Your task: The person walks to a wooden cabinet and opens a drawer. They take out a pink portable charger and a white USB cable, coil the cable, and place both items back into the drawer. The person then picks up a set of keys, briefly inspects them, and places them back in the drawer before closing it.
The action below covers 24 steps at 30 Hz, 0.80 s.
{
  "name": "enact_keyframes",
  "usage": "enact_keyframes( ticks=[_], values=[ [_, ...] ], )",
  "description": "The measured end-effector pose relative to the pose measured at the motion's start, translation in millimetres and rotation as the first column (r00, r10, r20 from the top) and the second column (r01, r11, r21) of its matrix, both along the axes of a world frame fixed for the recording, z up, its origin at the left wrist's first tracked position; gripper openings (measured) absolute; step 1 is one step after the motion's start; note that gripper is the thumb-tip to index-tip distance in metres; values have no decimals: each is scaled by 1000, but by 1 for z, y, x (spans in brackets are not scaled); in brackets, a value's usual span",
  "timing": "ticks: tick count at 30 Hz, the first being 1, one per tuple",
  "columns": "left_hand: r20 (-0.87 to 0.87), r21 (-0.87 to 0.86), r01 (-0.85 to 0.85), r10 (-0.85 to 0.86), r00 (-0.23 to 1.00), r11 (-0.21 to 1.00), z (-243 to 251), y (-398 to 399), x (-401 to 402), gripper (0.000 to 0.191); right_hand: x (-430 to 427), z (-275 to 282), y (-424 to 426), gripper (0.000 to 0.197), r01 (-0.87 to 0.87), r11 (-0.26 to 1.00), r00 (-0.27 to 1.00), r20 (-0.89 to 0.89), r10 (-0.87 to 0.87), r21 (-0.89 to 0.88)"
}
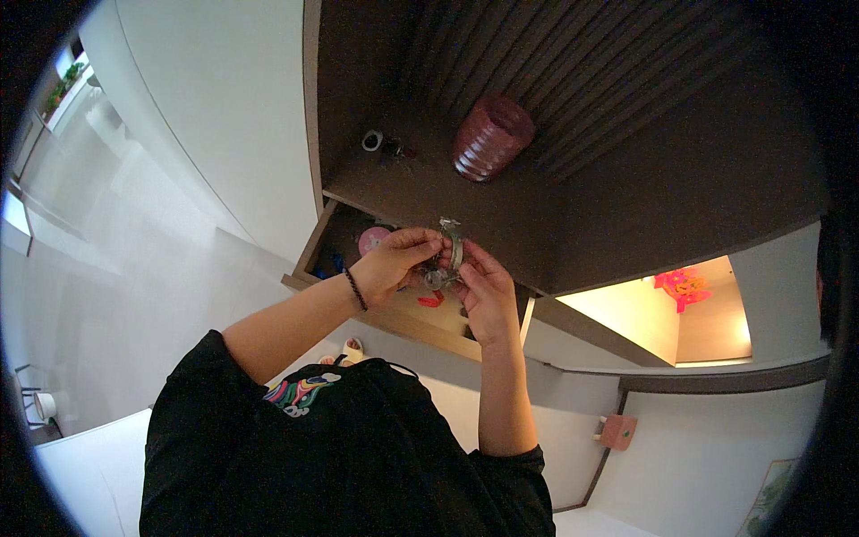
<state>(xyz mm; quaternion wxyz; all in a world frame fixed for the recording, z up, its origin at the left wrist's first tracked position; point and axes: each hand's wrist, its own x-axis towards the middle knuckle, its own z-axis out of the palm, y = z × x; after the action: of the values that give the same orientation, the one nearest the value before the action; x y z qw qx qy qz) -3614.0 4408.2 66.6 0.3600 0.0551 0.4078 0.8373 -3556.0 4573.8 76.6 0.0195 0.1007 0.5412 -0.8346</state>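
Note:
Above a pulled-out wooden drawer [402, 327], my two hands meet around a small clear and metallic object [456, 254] with a curved band; its exact kind cannot be told. My left hand [396, 265], with a dark beaded bracelet [355, 290] at the wrist, pinches its upper part between thumb and fingers. From the other side my right hand [486, 292] grips the band. A round, clear part [436, 278] hangs between the hands. Inside the drawer lie a pink round item [373, 240], a red item [431, 299] and something blue [329, 267], partly hidden by my left arm.
On the dark cabinet shelf behind the drawer stands a ribbed reddish vase or cup [493, 137]. A white ring-shaped item [372, 140] and small dark items [400, 150] lie at the shelf's left. A lit niche [711, 309] with a red decoration [683, 287] is at the right.

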Motion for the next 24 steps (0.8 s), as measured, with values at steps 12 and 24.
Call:
enact_keyframes(
  ticks=[12,24],
  values=[
    [-281,-132,-91,50,958,987,39,-19,10,18,-9,84,-2,14,167,984,955,-258,-147,58],
    [-472,-81,134,-157,868,988,57,-55,21,39,-15,101,42,32,-9,881,861,-452,-234,-473]
  ],
)
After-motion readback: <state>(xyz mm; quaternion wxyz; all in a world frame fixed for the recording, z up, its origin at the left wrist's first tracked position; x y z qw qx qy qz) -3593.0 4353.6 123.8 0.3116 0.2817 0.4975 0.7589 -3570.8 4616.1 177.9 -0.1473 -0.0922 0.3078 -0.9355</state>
